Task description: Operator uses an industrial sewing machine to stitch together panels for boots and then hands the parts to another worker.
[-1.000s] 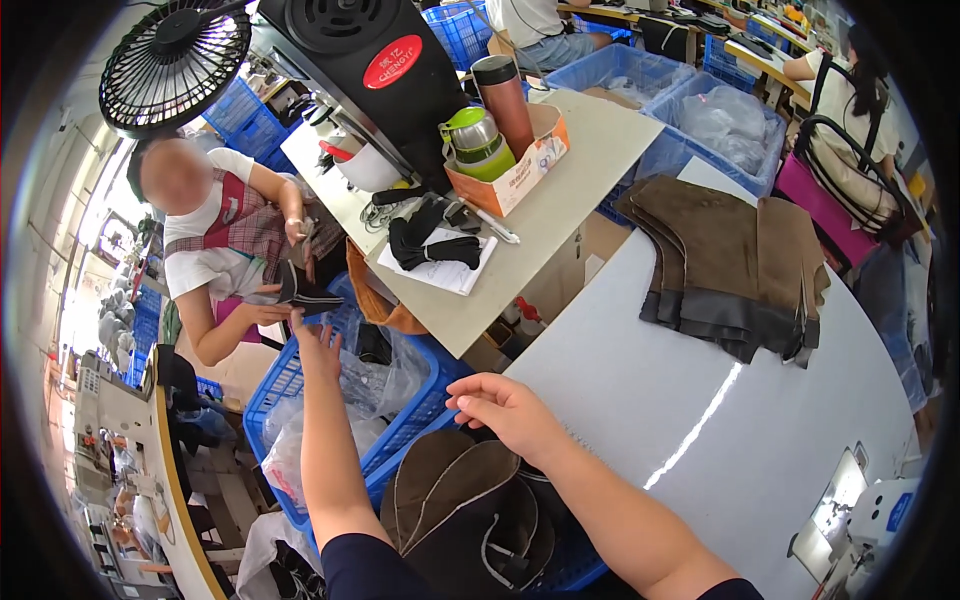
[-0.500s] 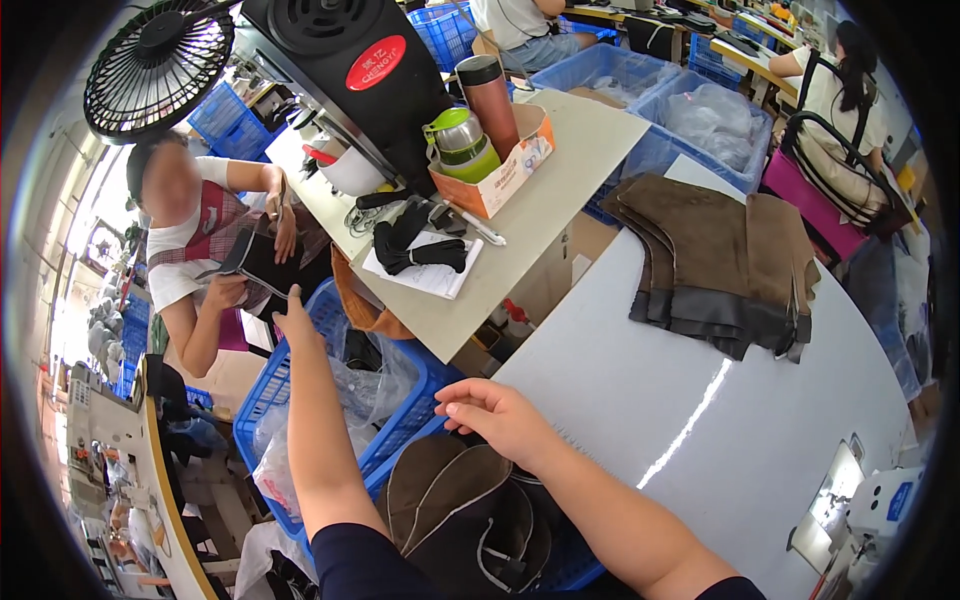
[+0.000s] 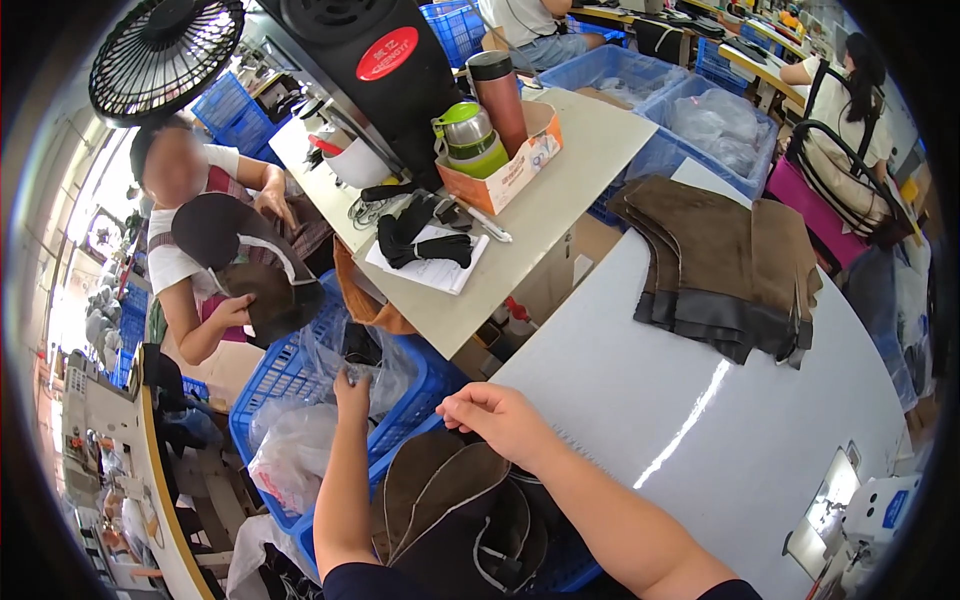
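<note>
My left hand [image 3: 352, 394] is over a blue plastic basket [image 3: 408, 425], its fingers a little apart and nothing seen in them. Clear plastic bags [image 3: 300, 450] lie in that basket. My right hand [image 3: 492, 415] hovers at the near left edge of the white table [image 3: 590, 370], fingers curled in toward the thumb, with no object showing there. Below it, brown and black fabric pieces [image 3: 440, 490] with pale edges sit in another basket. At left, a co-worker holds up a curved brown and black piece [image 3: 250, 265], apart from my hands.
A stack of brown and black pieces [image 3: 725, 265] rests on the white table. On the beige table [image 3: 560, 170] stand a black machine [image 3: 350, 90], bottles in a box [image 3: 500, 170] and black cords [image 3: 425, 240]. A sewing machine [image 3: 880, 510] is at right, a fan [image 3: 165, 60] upper left.
My left hand has let go of the dark piece and drawn back toward me. The co-worker now has it, opened out and raised. My right hand's fingers have curled in more.
</note>
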Tool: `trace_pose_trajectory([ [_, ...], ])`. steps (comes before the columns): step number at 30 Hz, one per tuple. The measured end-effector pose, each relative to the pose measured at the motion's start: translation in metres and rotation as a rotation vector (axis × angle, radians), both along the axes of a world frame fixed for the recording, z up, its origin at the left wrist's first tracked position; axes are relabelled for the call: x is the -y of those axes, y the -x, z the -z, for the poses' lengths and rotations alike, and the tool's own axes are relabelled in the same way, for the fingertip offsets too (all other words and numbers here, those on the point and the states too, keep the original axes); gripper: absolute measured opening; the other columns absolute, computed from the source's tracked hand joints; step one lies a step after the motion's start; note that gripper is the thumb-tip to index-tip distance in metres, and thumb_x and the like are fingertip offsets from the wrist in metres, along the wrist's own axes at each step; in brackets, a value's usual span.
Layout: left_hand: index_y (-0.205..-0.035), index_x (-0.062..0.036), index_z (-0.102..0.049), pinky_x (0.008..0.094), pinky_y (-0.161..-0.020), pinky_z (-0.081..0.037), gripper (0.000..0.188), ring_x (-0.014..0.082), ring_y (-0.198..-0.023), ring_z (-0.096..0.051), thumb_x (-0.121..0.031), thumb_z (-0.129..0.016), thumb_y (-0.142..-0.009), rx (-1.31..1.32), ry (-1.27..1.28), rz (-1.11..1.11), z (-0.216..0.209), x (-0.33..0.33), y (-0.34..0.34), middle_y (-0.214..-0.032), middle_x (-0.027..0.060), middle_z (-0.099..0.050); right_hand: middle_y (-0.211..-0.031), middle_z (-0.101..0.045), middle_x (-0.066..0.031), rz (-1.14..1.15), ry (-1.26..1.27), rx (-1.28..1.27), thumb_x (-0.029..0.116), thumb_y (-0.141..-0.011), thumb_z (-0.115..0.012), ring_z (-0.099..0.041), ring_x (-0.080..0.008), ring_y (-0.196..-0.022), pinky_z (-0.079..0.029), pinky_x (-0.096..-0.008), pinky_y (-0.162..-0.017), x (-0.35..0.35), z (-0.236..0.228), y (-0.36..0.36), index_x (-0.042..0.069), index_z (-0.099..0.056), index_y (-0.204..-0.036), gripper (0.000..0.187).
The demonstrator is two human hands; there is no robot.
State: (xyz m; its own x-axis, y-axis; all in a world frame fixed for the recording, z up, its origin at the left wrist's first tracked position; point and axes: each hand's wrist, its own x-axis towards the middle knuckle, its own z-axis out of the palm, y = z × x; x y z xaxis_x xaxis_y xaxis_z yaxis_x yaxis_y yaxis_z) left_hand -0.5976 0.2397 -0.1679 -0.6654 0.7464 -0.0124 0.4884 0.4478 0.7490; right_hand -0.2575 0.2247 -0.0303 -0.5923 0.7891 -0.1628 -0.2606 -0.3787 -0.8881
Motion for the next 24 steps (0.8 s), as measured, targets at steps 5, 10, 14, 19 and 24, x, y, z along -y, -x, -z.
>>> trace_pose_trajectory([
  [5, -0.131, -0.0017, -0.050, 0.0448, -0.106, -0.036, 0.062, 0.0421, -0.128, -0.041, -0.035, -0.066, -0.082, -0.447, 0.249, 0.436, 0.004, 0.069, 0.002, -0.142, 0.0246, -0.040, -0.099, -0.068, -0.0046, 0.020, 0.017, 0.003, 0.024, -0.097, -0.057, -0.062, -0.0121, -0.091, -0.049, -0.0273, -0.082, 0.001, -0.008, -0.003, 0.002, -0.065, -0.102, 0.024],
  [10, -0.131, -0.0052, -0.052, 0.0467, -0.104, -0.037, 0.054, 0.0421, -0.125, -0.045, -0.039, -0.058, -0.088, -0.536, 0.373, 0.442, 0.012, 0.133, 0.008, -0.142, 0.0212, -0.043, -0.103, -0.068, -0.0050, 0.001, 0.027, 0.009, 0.021, -0.097, -0.056, -0.063, -0.0129, -0.093, -0.049, -0.0279, -0.083, 0.002, -0.008, -0.001, 0.002, -0.065, -0.105, 0.022],
  [14, -0.130, -0.0074, -0.053, 0.0471, -0.101, -0.039, 0.049, 0.0387, -0.121, -0.050, -0.039, -0.052, -0.093, -0.481, 0.349, 0.368, 0.018, 0.142, 0.005, -0.138, 0.0185, -0.049, -0.104, -0.067, -0.0053, -0.001, 0.012, 0.019, 0.019, -0.097, -0.056, -0.063, -0.0131, -0.093, -0.049, -0.0280, -0.084, 0.003, -0.006, 0.000, 0.002, -0.065, -0.106, 0.022],
  [19, -0.119, -0.0067, -0.062, 0.0446, -0.096, -0.044, 0.041, 0.0378, -0.113, -0.056, -0.038, -0.049, -0.095, -0.435, 0.300, 0.393, 0.012, 0.139, 0.029, -0.130, 0.0160, -0.057, -0.104, -0.067, -0.0055, -0.004, 0.015, 0.037, 0.018, -0.096, -0.057, -0.063, -0.0135, -0.093, -0.050, -0.0283, -0.084, 0.003, -0.008, 0.001, 0.002, -0.065, -0.107, 0.021],
  [24, -0.106, -0.0038, -0.067, 0.0446, -0.090, -0.046, 0.043, 0.0376, -0.106, -0.059, -0.038, -0.042, -0.098, -0.348, 0.360, 0.317, 0.019, 0.134, 0.034, -0.118, 0.0168, -0.063, -0.095, -0.065, -0.0011, 0.031, 0.028, 0.035, 0.015, -0.096, -0.057, -0.059, -0.0083, -0.087, -0.048, -0.0243, -0.079, 0.005, -0.010, 0.000, 0.001, -0.065, -0.103, 0.017],
])
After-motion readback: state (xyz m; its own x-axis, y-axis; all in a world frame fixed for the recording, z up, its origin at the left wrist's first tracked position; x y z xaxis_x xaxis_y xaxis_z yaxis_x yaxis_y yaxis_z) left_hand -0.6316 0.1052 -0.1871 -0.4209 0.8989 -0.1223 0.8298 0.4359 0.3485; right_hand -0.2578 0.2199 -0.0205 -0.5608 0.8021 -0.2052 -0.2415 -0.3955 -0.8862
